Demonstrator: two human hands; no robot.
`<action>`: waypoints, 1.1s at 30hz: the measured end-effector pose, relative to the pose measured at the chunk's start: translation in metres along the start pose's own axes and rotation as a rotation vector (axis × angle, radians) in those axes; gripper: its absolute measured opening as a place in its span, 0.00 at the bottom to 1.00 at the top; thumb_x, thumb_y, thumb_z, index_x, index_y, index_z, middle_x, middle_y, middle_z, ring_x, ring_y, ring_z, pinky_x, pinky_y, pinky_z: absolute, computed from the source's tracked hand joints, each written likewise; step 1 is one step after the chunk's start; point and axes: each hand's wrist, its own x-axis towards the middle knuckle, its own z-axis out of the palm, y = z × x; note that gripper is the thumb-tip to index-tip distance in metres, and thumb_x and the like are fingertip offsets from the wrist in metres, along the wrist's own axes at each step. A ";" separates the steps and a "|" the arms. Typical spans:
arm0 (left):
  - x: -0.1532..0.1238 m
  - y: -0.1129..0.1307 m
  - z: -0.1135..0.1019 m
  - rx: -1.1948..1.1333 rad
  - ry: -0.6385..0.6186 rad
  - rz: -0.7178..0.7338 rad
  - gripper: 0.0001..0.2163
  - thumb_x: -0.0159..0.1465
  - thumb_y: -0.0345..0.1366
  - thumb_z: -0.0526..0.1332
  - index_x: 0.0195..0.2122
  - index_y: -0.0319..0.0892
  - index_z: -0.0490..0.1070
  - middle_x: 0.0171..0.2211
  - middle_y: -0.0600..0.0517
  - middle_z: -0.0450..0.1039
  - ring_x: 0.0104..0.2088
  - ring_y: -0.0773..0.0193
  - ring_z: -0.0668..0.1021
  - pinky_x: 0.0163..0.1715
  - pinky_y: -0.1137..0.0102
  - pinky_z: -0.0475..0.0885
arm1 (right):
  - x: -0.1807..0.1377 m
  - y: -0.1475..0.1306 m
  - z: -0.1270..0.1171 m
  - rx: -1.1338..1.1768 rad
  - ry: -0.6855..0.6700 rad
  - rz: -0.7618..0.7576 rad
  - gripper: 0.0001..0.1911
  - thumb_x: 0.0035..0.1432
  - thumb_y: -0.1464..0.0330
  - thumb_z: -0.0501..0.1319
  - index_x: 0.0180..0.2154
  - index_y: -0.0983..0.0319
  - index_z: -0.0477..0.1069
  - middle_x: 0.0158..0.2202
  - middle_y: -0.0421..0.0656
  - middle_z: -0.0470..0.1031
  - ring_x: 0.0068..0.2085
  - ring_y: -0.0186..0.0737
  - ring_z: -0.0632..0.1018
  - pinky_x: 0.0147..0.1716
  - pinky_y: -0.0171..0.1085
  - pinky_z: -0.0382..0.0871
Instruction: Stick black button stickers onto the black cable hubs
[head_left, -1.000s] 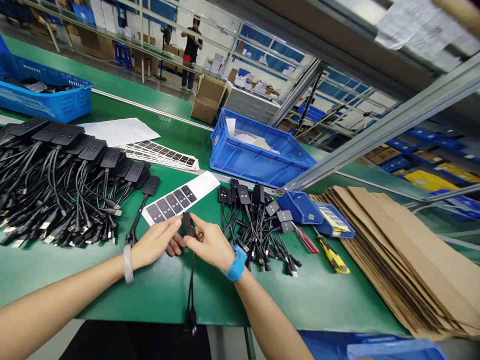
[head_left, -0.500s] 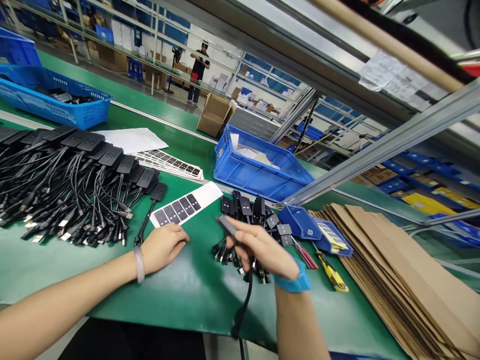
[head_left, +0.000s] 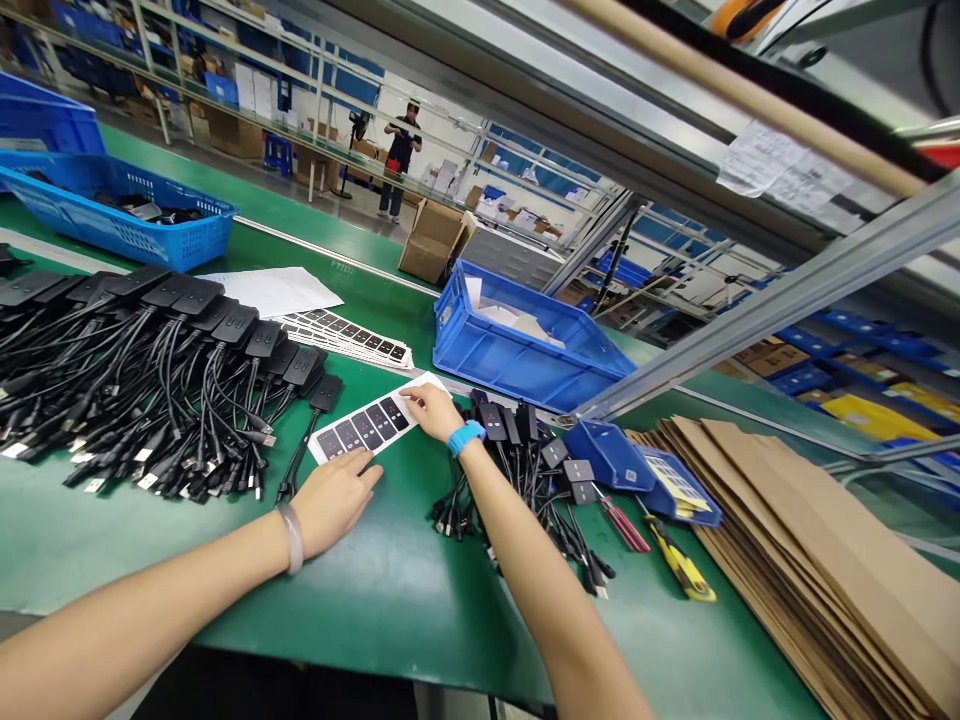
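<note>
A white sheet of black labels (head_left: 367, 427) lies at a slant on the green bench. My left hand (head_left: 341, 498) rests flat, fingers spread, its fingertips at the sheet's lower edge. At the sheet's upper right end, my right hand (head_left: 433, 410) has its thumb and fingers bent together beside the last label; whether they pinch a label is too small to see. A single black box with a cable (head_left: 326, 393) lies left of the sheet. Right of it lies a smaller pile of black cabled boxes (head_left: 525, 430), partly behind my right forearm.
A large heap of black cabled boxes (head_left: 187, 320) covers the left side. More label sheets (head_left: 349, 338) lie behind. Blue bins (head_left: 525, 350), a blue basket (head_left: 180, 240), red-handled tool (head_left: 626, 525), yellow cutter (head_left: 682, 565) and cardboard stack (head_left: 795, 540) surround the bench. A person stands far off.
My right hand has let go of a black cabled box at the smaller pile and moved left to the label sheet. My left hand has barely moved, its fingers now straighter.
</note>
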 end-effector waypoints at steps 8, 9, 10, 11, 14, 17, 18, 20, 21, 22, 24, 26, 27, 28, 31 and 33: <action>0.002 -0.002 0.002 -0.028 0.003 -0.010 0.11 0.65 0.29 0.54 0.48 0.40 0.69 0.45 0.43 0.71 0.44 0.55 0.76 0.46 0.63 0.72 | 0.014 0.030 0.018 0.287 0.233 0.003 0.05 0.53 0.67 0.63 0.30 0.64 0.74 0.30 0.42 0.73 0.33 0.37 0.70 0.36 0.36 0.66; 0.003 -0.003 -0.001 -0.010 0.009 -0.003 0.11 0.65 0.29 0.55 0.48 0.40 0.69 0.44 0.44 0.71 0.44 0.56 0.76 0.46 0.64 0.72 | 0.011 0.031 0.011 0.330 0.286 0.020 0.07 0.55 0.65 0.61 0.32 0.64 0.73 0.30 0.42 0.73 0.33 0.37 0.70 0.35 0.36 0.66; 0.005 -0.005 -0.005 0.027 0.019 -0.010 0.11 0.65 0.29 0.55 0.48 0.41 0.69 0.44 0.45 0.72 0.44 0.57 0.75 0.45 0.65 0.72 | 0.007 0.031 0.004 0.375 0.338 0.037 0.09 0.57 0.63 0.60 0.34 0.64 0.72 0.30 0.42 0.72 0.32 0.36 0.70 0.34 0.35 0.66; 0.008 -0.008 -0.010 0.078 0.034 -0.036 0.12 0.65 0.29 0.56 0.49 0.42 0.69 0.44 0.45 0.72 0.44 0.57 0.75 0.45 0.67 0.71 | 0.001 0.030 -0.003 0.419 0.386 0.051 0.11 0.58 0.62 0.58 0.35 0.64 0.71 0.30 0.41 0.71 0.32 0.36 0.70 0.32 0.35 0.66; 0.020 -0.027 -0.027 0.239 0.091 -0.200 0.13 0.66 0.30 0.55 0.51 0.42 0.68 0.44 0.43 0.72 0.44 0.55 0.74 0.43 0.67 0.70 | -0.024 0.015 -0.016 0.532 0.481 0.068 0.15 0.59 0.57 0.56 0.36 0.63 0.69 0.30 0.40 0.69 0.30 0.35 0.70 0.29 0.34 0.66; 0.035 -0.049 -0.037 0.316 0.116 -0.350 0.16 0.67 0.32 0.54 0.55 0.34 0.64 0.43 0.36 0.71 0.44 0.49 0.74 0.41 0.62 0.70 | -0.054 -0.008 -0.014 0.696 0.504 0.052 0.13 0.56 0.57 0.60 0.34 0.61 0.69 0.29 0.38 0.69 0.29 0.34 0.70 0.28 0.33 0.66; 0.039 -0.054 -0.039 0.333 0.115 -0.392 0.17 0.66 0.33 0.55 0.55 0.32 0.64 0.42 0.35 0.71 0.44 0.47 0.74 0.40 0.62 0.71 | -0.063 -0.014 -0.011 0.761 0.501 0.048 0.12 0.56 0.58 0.62 0.33 0.61 0.69 0.28 0.38 0.69 0.28 0.33 0.70 0.28 0.33 0.66; 0.044 -0.059 -0.040 0.351 0.099 -0.457 0.18 0.65 0.34 0.57 0.54 0.30 0.64 0.39 0.35 0.71 0.42 0.46 0.75 0.38 0.62 0.71 | -0.077 -0.025 -0.002 0.869 0.484 0.047 0.10 0.56 0.60 0.63 0.32 0.60 0.69 0.27 0.37 0.69 0.27 0.31 0.70 0.28 0.33 0.66; 0.045 -0.058 -0.042 0.352 0.089 -0.479 0.18 0.65 0.33 0.57 0.54 0.31 0.64 0.39 0.36 0.72 0.40 0.47 0.76 0.37 0.63 0.72 | -0.083 -0.028 0.002 0.901 0.471 0.051 0.09 0.57 0.61 0.63 0.32 0.60 0.70 0.27 0.36 0.69 0.27 0.31 0.70 0.29 0.33 0.66; 0.045 -0.056 -0.044 0.349 0.080 -0.492 0.17 0.65 0.32 0.56 0.54 0.31 0.64 0.38 0.37 0.72 0.39 0.48 0.77 0.36 0.63 0.72 | -0.087 -0.029 0.006 0.929 0.458 0.055 0.09 0.57 0.61 0.63 0.32 0.60 0.70 0.27 0.36 0.69 0.27 0.31 0.70 0.29 0.33 0.66; 0.042 -0.051 -0.053 0.347 0.078 -0.507 0.20 0.64 0.31 0.55 0.57 0.31 0.62 0.40 0.37 0.72 0.40 0.48 0.77 0.36 0.62 0.73 | -0.092 -0.030 0.012 0.993 0.437 0.060 0.09 0.58 0.62 0.63 0.32 0.60 0.69 0.27 0.36 0.69 0.27 0.31 0.71 0.30 0.33 0.67; 0.036 -0.045 -0.063 0.275 0.148 -0.493 0.24 0.64 0.33 0.56 0.60 0.30 0.58 0.44 0.36 0.71 0.43 0.48 0.77 0.41 0.61 0.73 | -0.096 -0.031 0.013 1.076 0.430 0.059 0.09 0.58 0.61 0.64 0.34 0.60 0.69 0.28 0.36 0.69 0.28 0.31 0.72 0.30 0.34 0.69; 0.032 -0.044 -0.067 0.194 0.201 -0.479 0.26 0.63 0.35 0.57 0.61 0.31 0.58 0.46 0.37 0.71 0.44 0.49 0.76 0.43 0.61 0.73 | -0.097 -0.031 0.013 1.119 0.433 0.061 0.09 0.58 0.61 0.64 0.34 0.59 0.69 0.29 0.36 0.68 0.28 0.32 0.73 0.29 0.34 0.70; 0.028 -0.043 -0.070 0.080 0.255 -0.467 0.27 0.62 0.36 0.59 0.61 0.32 0.59 0.46 0.38 0.71 0.44 0.51 0.76 0.45 0.61 0.73 | -0.098 -0.032 0.012 1.161 0.437 0.065 0.09 0.58 0.61 0.64 0.34 0.59 0.69 0.29 0.36 0.68 0.29 0.32 0.73 0.29 0.34 0.71; 0.017 -0.039 -0.066 -0.405 0.297 -0.446 0.25 0.59 0.43 0.63 0.55 0.37 0.67 0.41 0.45 0.74 0.36 0.57 0.77 0.40 0.64 0.74 | -0.102 -0.036 0.006 1.271 0.430 0.095 0.09 0.56 0.61 0.65 0.34 0.58 0.69 0.28 0.36 0.66 0.29 0.32 0.72 0.26 0.33 0.71; 0.012 -0.032 -0.055 -0.768 0.209 -0.440 0.22 0.59 0.46 0.64 0.49 0.37 0.70 0.35 0.48 0.74 0.31 0.60 0.76 0.32 0.67 0.73 | -0.104 -0.039 0.002 1.339 0.408 0.118 0.10 0.55 0.61 0.65 0.33 0.59 0.68 0.27 0.36 0.66 0.28 0.32 0.71 0.25 0.32 0.71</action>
